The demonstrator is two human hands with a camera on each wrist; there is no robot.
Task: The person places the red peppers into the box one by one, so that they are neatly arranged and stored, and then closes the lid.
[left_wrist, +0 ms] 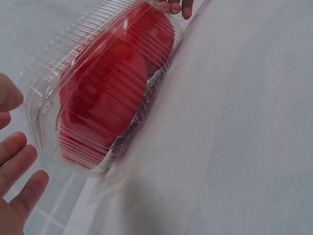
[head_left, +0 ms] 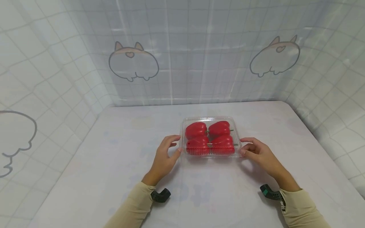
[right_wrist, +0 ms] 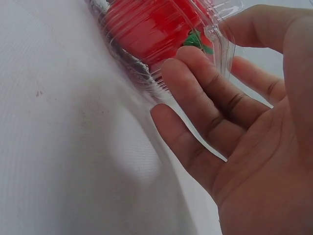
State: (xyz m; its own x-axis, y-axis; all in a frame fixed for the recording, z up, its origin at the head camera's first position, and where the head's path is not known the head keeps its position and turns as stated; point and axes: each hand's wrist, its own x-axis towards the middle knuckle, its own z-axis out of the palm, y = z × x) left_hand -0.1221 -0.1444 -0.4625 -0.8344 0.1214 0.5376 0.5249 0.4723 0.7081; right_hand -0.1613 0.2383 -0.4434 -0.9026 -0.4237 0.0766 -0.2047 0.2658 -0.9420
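Note:
A clear plastic clamshell box [head_left: 210,119] lies flat on the table with its lid over several red bell peppers [head_left: 196,130]. Green stems show on some of them. My left hand [head_left: 164,156] is beside the box's left edge, fingers and thumb spread apart; in the left wrist view a small gap separates the left fingers [left_wrist: 18,169] from the plastic. At the opposite edge, my right hand [head_left: 260,155] touches the box's rim with thumb and index fingertip. The other right fingers [right_wrist: 188,88] are loosely bent beside the wall, holding nothing.
The white table [head_left: 119,177] has a back edge running along a hanging grid-patterned curtain [head_left: 196,69] with cartoon animal drawings. Similar curtain sides stand at left and right. Each wrist carries a dark band device [head_left: 160,195] at the sleeve.

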